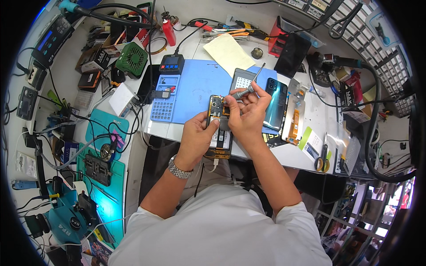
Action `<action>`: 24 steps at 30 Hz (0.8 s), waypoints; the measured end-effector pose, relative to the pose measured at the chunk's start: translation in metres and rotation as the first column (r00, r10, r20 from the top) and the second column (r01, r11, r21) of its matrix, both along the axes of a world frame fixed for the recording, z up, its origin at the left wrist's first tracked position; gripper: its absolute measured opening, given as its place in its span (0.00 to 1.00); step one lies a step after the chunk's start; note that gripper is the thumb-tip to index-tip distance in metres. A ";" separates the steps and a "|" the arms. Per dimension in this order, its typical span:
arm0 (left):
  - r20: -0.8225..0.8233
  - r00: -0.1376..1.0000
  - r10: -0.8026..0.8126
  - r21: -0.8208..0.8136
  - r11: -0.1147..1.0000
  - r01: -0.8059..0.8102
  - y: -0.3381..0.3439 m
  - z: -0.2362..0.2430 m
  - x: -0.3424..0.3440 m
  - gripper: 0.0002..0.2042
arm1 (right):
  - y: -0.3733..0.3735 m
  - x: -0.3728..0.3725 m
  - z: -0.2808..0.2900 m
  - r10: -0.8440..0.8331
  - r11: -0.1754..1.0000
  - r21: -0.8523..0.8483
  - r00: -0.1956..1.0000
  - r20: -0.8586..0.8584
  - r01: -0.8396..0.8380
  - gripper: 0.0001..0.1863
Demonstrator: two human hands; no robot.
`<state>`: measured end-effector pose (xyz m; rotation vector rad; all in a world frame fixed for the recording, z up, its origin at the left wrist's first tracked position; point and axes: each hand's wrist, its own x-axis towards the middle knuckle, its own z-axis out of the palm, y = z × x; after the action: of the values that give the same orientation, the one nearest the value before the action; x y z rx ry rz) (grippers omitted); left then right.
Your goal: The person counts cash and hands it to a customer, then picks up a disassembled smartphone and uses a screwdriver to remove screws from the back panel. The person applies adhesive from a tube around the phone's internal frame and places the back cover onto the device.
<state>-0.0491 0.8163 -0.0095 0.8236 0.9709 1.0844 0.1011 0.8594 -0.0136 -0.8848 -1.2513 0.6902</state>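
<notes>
Both my hands are closed on something: the left hand [196,132] holds an opened phone [220,138] by its long side, thumb over its bare insides, and the right hand [250,114] keeps a grey screwdriver [241,94] between its fingers, shaft slanting up and away. My right thumb and fingertips meet at the phone's camera end; what sits between them is too small to tell. I have the phone above the near edge of a white table [160,129], just in front of a blue mat [195,84].

A cluttered workroom surrounds me, with a wall of small drawers [390,71] at the far right and a teal microscope [64,213] low on my left. Pale lettering marks the microscope's body, and white labels sit on some drawer fronts. Print also runs over a black box [102,57] beside the green fan [132,60].

Counting what I see clearly: one screwdriver, one pair of scissors [324,150], one red bottle [168,33], one yellow sheet [228,52] lying partly on the mat, and one glossy teal phone back [276,104] right of my hands.
</notes>
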 end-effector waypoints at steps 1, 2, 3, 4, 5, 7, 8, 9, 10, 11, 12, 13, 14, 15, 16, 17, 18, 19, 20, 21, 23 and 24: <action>0.000 1.000 -0.003 0.003 1.000 0.003 0.000 0.000 0.000 0.18 | -0.001 0.000 -0.001 0.009 1.000 0.006 1.000 0.006 -0.009 0.34; 0.010 1.000 -0.006 0.005 1.000 0.006 0.000 -0.001 -0.001 0.18 | -0.002 0.000 -0.001 0.017 1.000 0.011 1.000 0.013 -0.017 0.34; 0.002 1.000 -0.004 0.008 1.000 0.004 0.000 -0.001 -0.001 0.18 | -0.003 0.000 -0.002 0.035 0.999 0.034 0.998 0.043 -0.036 0.34; 0.004 1.000 -0.002 0.011 1.000 0.002 0.000 -0.002 0.000 0.18 | -0.004 0.000 -0.002 0.052 0.997 0.056 0.996 0.073 -0.057 0.35; 0.015 1.000 -0.002 0.013 1.000 0.002 0.000 -0.002 0.000 0.18 | -0.005 0.000 -0.002 0.070 0.994 0.078 0.992 0.104 -0.078 0.35; -0.002 1.000 0.005 0.016 1.000 -0.005 0.001 -0.001 0.000 0.18 | -0.006 -0.001 0.000 0.041 0.988 0.141 0.993 0.112 -0.056 0.34; -0.013 1.000 0.009 -0.003 1.000 -0.009 0.001 0.000 0.001 0.18 | -0.006 -0.002 0.002 0.026 0.984 0.173 0.993 0.116 -0.046 0.33; -0.004 1.000 0.009 0.012 1.000 -0.009 0.001 0.001 0.001 0.18 | -0.006 -0.002 0.004 0.052 0.992 0.113 0.998 0.031 -0.056 0.33; -0.002 1.000 0.011 0.006 1.000 -0.011 0.000 0.001 0.001 0.19 | -0.007 -0.002 0.006 0.073 0.996 0.054 0.996 -0.055 -0.070 0.33; 0.002 1.000 0.012 -0.007 1.000 -0.012 0.000 0.002 0.001 0.19 | -0.008 -0.002 0.009 0.091 0.996 0.001 0.987 -0.135 -0.092 0.33; -0.003 1.000 0.009 -0.006 1.000 -0.009 0.001 0.003 0.000 0.19 | -0.008 0.000 0.012 0.103 0.990 -0.074 0.971 -0.216 -0.122 0.34; -0.004 1.000 0.007 -0.016 1.000 -0.007 0.002 0.004 -0.001 0.19 | -0.009 0.002 0.015 0.110 0.985 -0.099 0.957 -0.270 -0.141 0.34; -0.007 1.000 0.008 -0.034 0.999 -0.009 0.001 0.004 -0.002 0.19 | -0.011 0.003 0.018 0.113 0.977 -0.133 0.939 -0.324 -0.164 0.34; 0.034 0.999 0.015 -0.047 0.999 -0.013 0.000 0.004 -0.005 0.19 | -0.017 0.004 0.019 0.119 0.968 -0.161 0.917 -0.382 -0.193 0.34; 0.074 0.997 0.023 -0.048 0.999 -0.019 0.002 0.005 -0.008 0.19 | -0.022 0.005 0.021 0.113 0.964 -0.174 0.905 -0.410 -0.200 0.35; 0.127 0.992 0.028 -0.026 0.999 -0.025 0.005 0.005 -0.010 0.19 | -0.026 0.006 0.023 0.099 0.963 -0.190 0.907 -0.409 -0.191 0.35; 0.148 0.989 0.031 -0.027 0.999 -0.027 0.006 0.005 -0.014 0.19 | -0.031 0.008 0.024 0.090 0.963 -0.197 0.909 -0.407 -0.183 0.35; 0.183 0.981 0.067 -0.034 0.998 -0.062 0.007 0.005 -0.016 0.19 | -0.035 0.010 0.025 0.084 0.965 -0.194 0.912 -0.401 -0.174 0.35; 0.223 0.969 0.104 -0.039 0.994 -0.098 0.007 0.005 -0.017 0.19 | -0.039 0.012 0.025 0.062 0.965 -0.209 0.914 -0.401 -0.157 0.35; 0.272 0.954 0.130 -0.035 0.992 -0.125 0.008 0.005 -0.018 0.19 | -0.042 0.014 0.025 0.066 0.962 -0.217 0.913 -0.402 -0.165 0.35; 0.282 0.945 0.167 -0.044 0.986 -0.161 0.010 0.005 -0.020 0.20 | -0.046 0.019 0.024 0.081 0.958 -0.220 0.912 -0.403 -0.183 0.35; 0.288 0.942 0.173 -0.034 0.985 -0.170 0.010 0.005 -0.020 0.20 | -0.047 0.020 0.022 0.085 0.955 -0.228 0.911 -0.404 -0.190 0.35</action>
<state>-0.0686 0.8267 -0.0041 0.5584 0.8077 1.3095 0.1212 0.8125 0.0085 -0.8247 -0.8782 1.1096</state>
